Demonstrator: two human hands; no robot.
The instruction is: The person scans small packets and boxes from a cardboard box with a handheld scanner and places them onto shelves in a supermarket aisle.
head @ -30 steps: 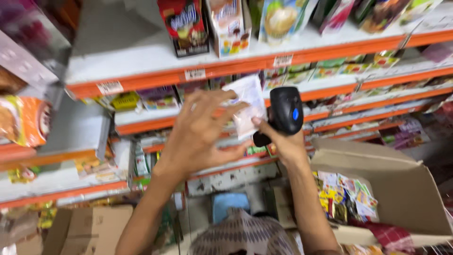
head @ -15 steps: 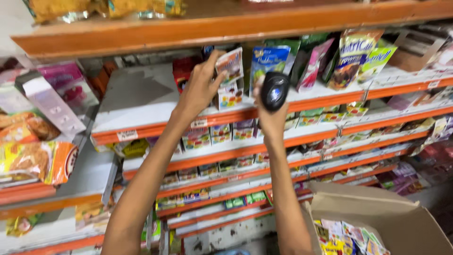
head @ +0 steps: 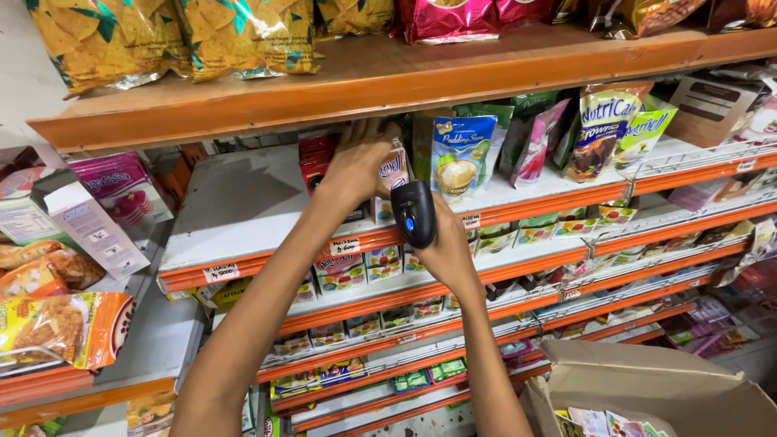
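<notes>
The left hand [head: 356,166] grips 1 small box [head: 393,171] near the shelf's [head: 243,202] front edge, and the right hand [head: 441,243], closed around the black scanner [head: 413,214], should aim squarely at its barcode.

I see 2 things in hand. The small box [head: 394,174], white with red and blue print, stands upright on the grey shelf near its orange front edge, gripped from above. The black handheld scanner [head: 413,214], with 1 blue button, sits just below it, nearly touching.
</notes>
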